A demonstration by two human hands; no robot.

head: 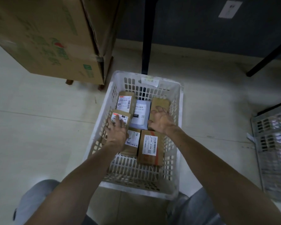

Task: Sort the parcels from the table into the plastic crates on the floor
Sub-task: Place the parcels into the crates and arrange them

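The white crate [179,101] sits on the floor with its long axis running near to far, and most parcels in it lie the same way. The parcel marked JG 504 [150,146] is nearest (its label reads sideways), just beside another labelled parcel [132,140] on its left. My left hand [116,127] is open, with straight fingers resting on a small red-labelled parcel [120,118] at the crate's left wall. My right hand [161,120] is spread open over a plain brown parcel [159,103] at the far right; I can't tell if it touches. A pale mailer [140,114] lies between my hands. The floor [39,127] is pale tile. A big cardboard box [47,38] stands far left, black table legs [147,34] stand beyond the crate, and a grey crate [272,151] sits at the right.
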